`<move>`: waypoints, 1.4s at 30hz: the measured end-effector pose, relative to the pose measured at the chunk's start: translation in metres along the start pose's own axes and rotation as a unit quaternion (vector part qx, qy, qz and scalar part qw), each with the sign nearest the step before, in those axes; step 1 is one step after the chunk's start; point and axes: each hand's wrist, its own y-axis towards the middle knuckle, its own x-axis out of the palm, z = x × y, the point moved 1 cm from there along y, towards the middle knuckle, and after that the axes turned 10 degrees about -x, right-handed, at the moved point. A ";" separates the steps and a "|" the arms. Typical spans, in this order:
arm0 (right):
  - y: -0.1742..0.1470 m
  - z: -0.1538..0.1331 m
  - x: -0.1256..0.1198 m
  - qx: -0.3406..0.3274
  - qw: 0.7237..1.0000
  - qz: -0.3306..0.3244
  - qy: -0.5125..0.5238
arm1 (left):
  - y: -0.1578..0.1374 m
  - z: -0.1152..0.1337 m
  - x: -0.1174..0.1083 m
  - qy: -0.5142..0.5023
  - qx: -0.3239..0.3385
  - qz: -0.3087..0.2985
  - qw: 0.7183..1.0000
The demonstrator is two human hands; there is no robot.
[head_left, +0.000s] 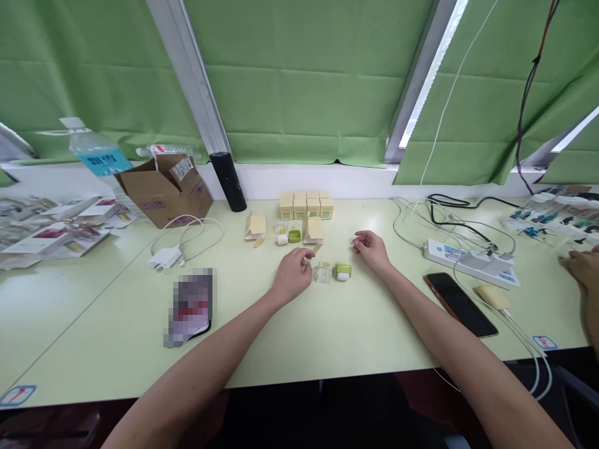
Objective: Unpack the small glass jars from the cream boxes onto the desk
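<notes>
Pale yellow-green table (262, 343): fills the view side to side, seam at left, blue-edged sticker (17, 395) at near left corner, another at right.
Green blinds (304, 81): hang behind, grey window frames between, light through gaps at right.
White ledge (281, 178): runs along table's far edge.
Left hand (292, 275): by the clear cube, fingers loosely curled, grip released, nothing seen in it.
Right hand (371, 249): over table right of the green-and-white piece, fingers bent, relaxed, no object visible in it.
Clear cube (323, 273): between hands, just beside left one; contents hard to make out.
Green-and-white piece (343, 271): right of cube, between hands; details too small.
Blurred out: phone-shaped item (189, 308) left of left forearm, pixelated, dark corner showing.
Cut off: co-worker's hand (583, 268) at right edge; packets (60, 234) at left edge, smeared.
Under table: dark, hard to read.
Small tan boxes (306, 207): row near ledge; two opened boxes in front, one left (255, 226), one right (313, 231), small green and white parts (294, 236) between them.
Cardboard box (173, 196): flaps up, partly hides blue-labelled bottle (103, 161); black cylinder (228, 182) beside it.
White charger (166, 257): cable looped, in front of cardboard box.
Right clutter: power strip (444, 251) with plugs, tangled cables, black phone (461, 304) beyond right forearm.
</notes>
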 end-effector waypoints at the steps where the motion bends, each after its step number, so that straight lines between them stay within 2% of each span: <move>1: -0.007 0.000 -0.001 -0.015 1.000 -0.005 0.008 | 0.000 0.000 0.000 0.000 -0.002 -0.002 1.000; 6: -0.025 -0.014 0.000 -0.110 0.991 -0.068 0.030 | -0.001 0.002 0.001 -0.005 -0.001 -0.008 1.000; 13: -0.031 -0.041 -0.017 -0.102 0.964 -0.241 -0.038 | -0.002 0.003 -0.001 -0.028 -0.011 -0.041 0.999; 17: -0.036 -0.052 -0.021 -0.121 0.944 -0.304 -0.048 | -0.007 0.006 -0.003 -0.025 0.016 -0.084 0.996; 21: -0.040 -0.055 -0.018 -0.149 0.940 -0.301 -0.067 | -0.013 0.012 -0.003 -0.006 0.050 -0.132 0.990; 24: -0.047 -0.060 -0.012 -0.207 0.938 -0.256 -0.113 | -0.014 0.013 0.000 0.006 0.043 -0.147 0.988; 26: -0.053 -0.066 -0.005 -0.251 0.924 -0.240 -0.162 | -0.014 0.012 0.002 0.001 0.036 -0.143 0.989; 29: -0.063 -0.077 0.005 -0.289 0.904 -0.233 -0.213 | -0.012 0.011 0.003 -0.035 0.028 -0.098 0.994; 33: -0.068 -0.090 0.012 -0.284 0.921 -0.184 -0.196 | -0.011 0.012 0.000 -0.079 0.078 0.023 0.994; 37: -0.072 -0.107 0.019 -0.259 0.936 -0.180 -0.156 | -0.014 0.012 0.001 -0.005 0.182 0.116 0.976; 40: -0.078 -0.123 0.027 -0.252 0.934 -0.196 -0.157 | -0.018 0.010 0.006 0.063 0.221 0.146 0.962; 42: -0.079 -0.133 0.030 -0.254 0.932 -0.210 -0.153 | -0.020 0.009 0.008 0.069 0.235 0.158 0.957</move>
